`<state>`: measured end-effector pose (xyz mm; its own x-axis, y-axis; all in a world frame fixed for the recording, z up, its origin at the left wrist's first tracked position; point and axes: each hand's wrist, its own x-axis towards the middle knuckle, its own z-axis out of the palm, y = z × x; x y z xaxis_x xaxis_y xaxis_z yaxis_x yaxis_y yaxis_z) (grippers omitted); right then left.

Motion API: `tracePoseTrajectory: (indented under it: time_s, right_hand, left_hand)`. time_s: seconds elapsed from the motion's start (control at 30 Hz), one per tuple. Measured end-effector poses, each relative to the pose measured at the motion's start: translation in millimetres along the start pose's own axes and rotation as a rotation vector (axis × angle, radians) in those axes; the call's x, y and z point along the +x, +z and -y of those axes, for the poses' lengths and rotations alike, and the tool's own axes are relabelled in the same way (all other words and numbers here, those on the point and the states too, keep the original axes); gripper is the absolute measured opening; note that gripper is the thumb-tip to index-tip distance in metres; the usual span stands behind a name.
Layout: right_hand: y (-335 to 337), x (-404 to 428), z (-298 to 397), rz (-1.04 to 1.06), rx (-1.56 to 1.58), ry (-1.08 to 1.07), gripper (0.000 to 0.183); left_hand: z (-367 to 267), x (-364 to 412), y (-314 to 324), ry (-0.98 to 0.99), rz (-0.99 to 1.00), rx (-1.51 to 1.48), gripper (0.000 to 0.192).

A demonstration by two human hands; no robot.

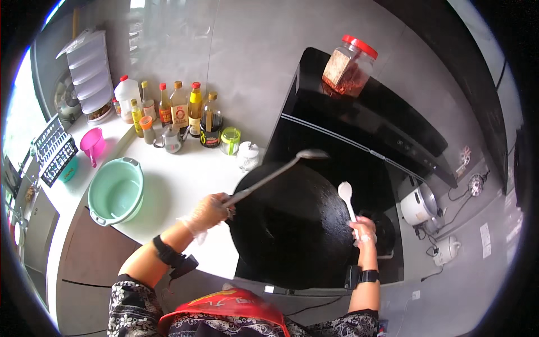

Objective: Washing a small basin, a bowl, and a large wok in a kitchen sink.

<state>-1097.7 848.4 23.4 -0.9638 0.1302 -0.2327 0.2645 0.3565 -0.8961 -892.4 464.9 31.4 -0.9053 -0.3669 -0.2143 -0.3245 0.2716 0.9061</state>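
A large black wok (pixel 290 227) sits on the black glass hob, with a wet sheen on its right inner wall. My left hand (pixel 214 210), in a clear plastic glove, grips the handle of a long metal ladle (pixel 269 177), whose head is raised over the wok's far edge. At the wok's right rim my right hand (pixel 364 231), also gloved, holds a white spoon (pixel 345 193) by its handle, bowl upward. Wide black straps with small boxes are on both wrists.
Sauce bottles (pixel 179 105), a metal teapot (pixel 172 139) and lidded jars (pixel 230 140) line the wall. A green basin (pixel 116 191) and pink scoop (pixel 92 145) stand left. A red-lidded jar (pixel 351 65) rests on the black hood; a white pot (pixel 417 205) stands right.
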Motion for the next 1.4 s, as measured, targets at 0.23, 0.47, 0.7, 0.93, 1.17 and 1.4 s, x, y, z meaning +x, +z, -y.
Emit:
tracePoseTrajectory:
  time_s: [0.23,0.47,0.7,0.93,1.17,1.4]
  right_hand:
    - [-27.1,58.0,8.5,-0.113,-0.025,0.024,0.035]
    - [-57.0,117.5,-16.7,-0.183,0.008,-0.073,0.039]
    - [-62.1,133.3,-21.7,-0.019,-0.124,-0.116,0.036]
    - [-35.9,45.2,-7.7,-0.071,-0.852,-0.630,0.021]
    - [-14.5,-4.0,-21.1,0.051,-0.855,-0.738,0.014]
    - [-1.2,-12.5,-24.1,0.022,-1.049,-0.761,0.018]
  left_hand:
    - [-22.5,59.6,46.1,0.143,0.057,0.249,0.021]
    - [-43.2,84.9,81.9,0.144,0.044,0.251,0.015]
    - [-45.4,83.5,81.3,-0.033,0.186,0.228,0.021]
    - [-38.5,66.1,79.7,0.067,0.136,0.089,0.027]
    - [52.2,45.1,22.1,0.339,-0.220,0.016,0.059]
    - [139.4,-58.2,-129.1,-0.039,-0.710,0.846,0.079]
